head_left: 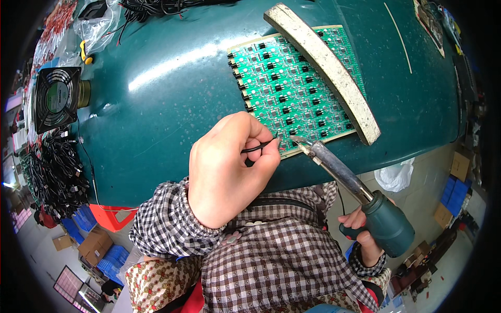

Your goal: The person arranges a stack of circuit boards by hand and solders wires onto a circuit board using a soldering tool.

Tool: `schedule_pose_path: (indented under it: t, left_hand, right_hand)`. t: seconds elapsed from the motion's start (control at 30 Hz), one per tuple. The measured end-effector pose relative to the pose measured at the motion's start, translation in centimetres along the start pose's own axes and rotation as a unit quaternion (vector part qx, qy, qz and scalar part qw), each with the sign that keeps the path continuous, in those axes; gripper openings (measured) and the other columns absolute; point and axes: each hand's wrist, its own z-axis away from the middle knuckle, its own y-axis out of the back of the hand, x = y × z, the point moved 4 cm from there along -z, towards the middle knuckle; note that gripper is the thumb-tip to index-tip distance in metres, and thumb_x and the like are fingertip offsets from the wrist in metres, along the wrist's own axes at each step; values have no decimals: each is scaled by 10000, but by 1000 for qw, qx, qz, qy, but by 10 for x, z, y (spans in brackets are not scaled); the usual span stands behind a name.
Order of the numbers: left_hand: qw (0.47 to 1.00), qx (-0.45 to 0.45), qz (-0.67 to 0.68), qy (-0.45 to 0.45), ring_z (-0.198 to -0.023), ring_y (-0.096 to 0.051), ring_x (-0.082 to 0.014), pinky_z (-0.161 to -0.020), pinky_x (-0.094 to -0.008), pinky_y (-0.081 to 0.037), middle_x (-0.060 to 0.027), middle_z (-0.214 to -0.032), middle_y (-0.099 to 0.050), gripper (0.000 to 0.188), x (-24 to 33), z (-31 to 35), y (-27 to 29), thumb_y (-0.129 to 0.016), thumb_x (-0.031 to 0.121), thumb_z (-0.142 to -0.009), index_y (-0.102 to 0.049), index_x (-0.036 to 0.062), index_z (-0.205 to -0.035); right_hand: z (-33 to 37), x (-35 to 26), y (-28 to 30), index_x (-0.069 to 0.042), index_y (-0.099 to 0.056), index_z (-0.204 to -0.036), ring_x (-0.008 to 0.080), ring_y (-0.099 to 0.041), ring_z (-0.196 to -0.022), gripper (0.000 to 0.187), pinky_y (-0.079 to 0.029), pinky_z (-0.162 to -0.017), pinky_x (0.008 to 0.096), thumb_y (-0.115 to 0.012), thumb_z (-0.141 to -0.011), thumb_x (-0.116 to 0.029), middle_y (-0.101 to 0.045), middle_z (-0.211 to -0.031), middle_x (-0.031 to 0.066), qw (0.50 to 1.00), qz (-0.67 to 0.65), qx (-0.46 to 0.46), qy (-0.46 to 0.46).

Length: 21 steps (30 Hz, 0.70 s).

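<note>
My left hand (227,164) is closed in a pinch on a thin black cable (254,149), whose end lies over the near edge of a panel of green circuit boards (271,73). Small black connectors stand in rows across that panel. In my right hand (359,225) is a soldering gun (389,221) with a dark green body and a long metal barrel. Its tip points left, at the panel's near edge, close to the cable end. Whether tip and board touch, I cannot tell. The gun's body partly hides my right fingers.
A curved, worn pale bar (329,65) lies across the panel. On the green tabletop (156,120), a black fan (56,99) stands at the left, with bundled black cables (55,175) below it. More cables (156,8) lie at the far edge. A plastic bag (395,176) hangs beyond the table's near right edge.
</note>
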Motion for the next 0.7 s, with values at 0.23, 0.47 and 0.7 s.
schedule_pose_path:
  t: [0.23,0.47,0.7]
  left_hand:
    - [1000,-1,21,11,-564,-564,-135,-529,-261,-481,-45,-684,-565,162,-2,1,-1,-718,24,-717,-563,39,-758]
    - [999,8,43,9,-537,-364,27,-459,-144,-300,57,-627,-483,128,-3,-1,-2,-702,-5,-776,-576,16,-765]
    - [1000,11,1,-21,-585,-466,-43,-507,-184,-395,-6,-715,-528,171,6,6,9,-726,4,-751,-575,13,-830]
  right_hand:
    - [-3,4,0,113,-373,-1178,215,-582,-704,639,-593,-697,426,-679,-835,-331,-526,-769,117,994,-111,12,-19]
    - [-42,1,26,99,-292,-1307,162,-513,-648,623,-602,-561,334,-475,-958,-382,-474,-738,68,958,-252,83,108]
    - [-133,-4,66,33,-371,-1312,128,-404,-720,539,-525,-610,257,-435,-986,-392,-400,-787,35,880,-456,2,130]
